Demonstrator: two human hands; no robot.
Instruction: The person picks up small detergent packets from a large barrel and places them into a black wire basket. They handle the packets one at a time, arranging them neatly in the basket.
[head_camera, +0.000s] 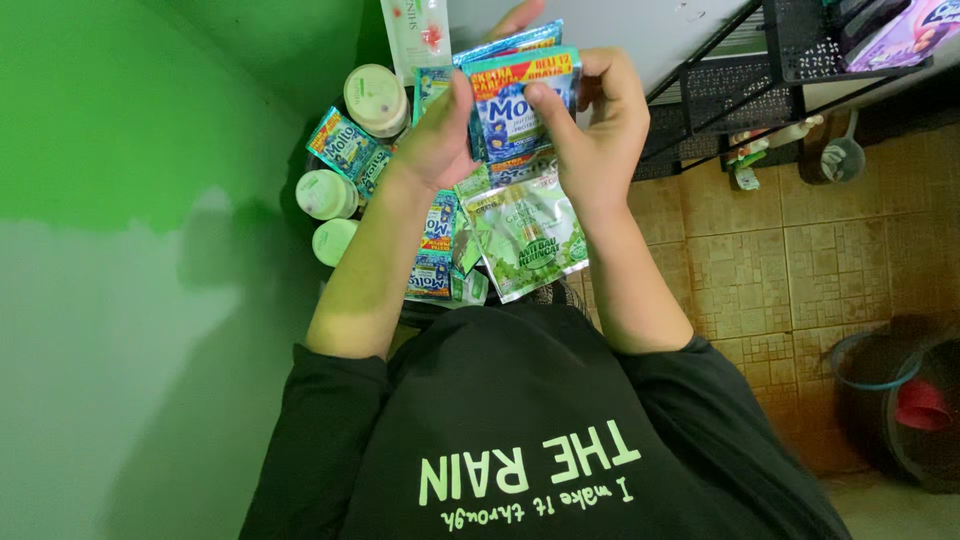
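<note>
Blue sachet strip (512, 110) was pinched at its top corners by left hand (437, 135) and right hand (595, 135), held taut above the green sachet (527, 240) for inspection.

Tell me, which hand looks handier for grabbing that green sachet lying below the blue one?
Probably the right hand: its wrist passes right beside the green sachet. Both hands pinch the blue sachet; the left hand sits farther off.

Three pale green jars (376, 97), one green sachet (527, 235), several blue sachets (345, 147).
</note>
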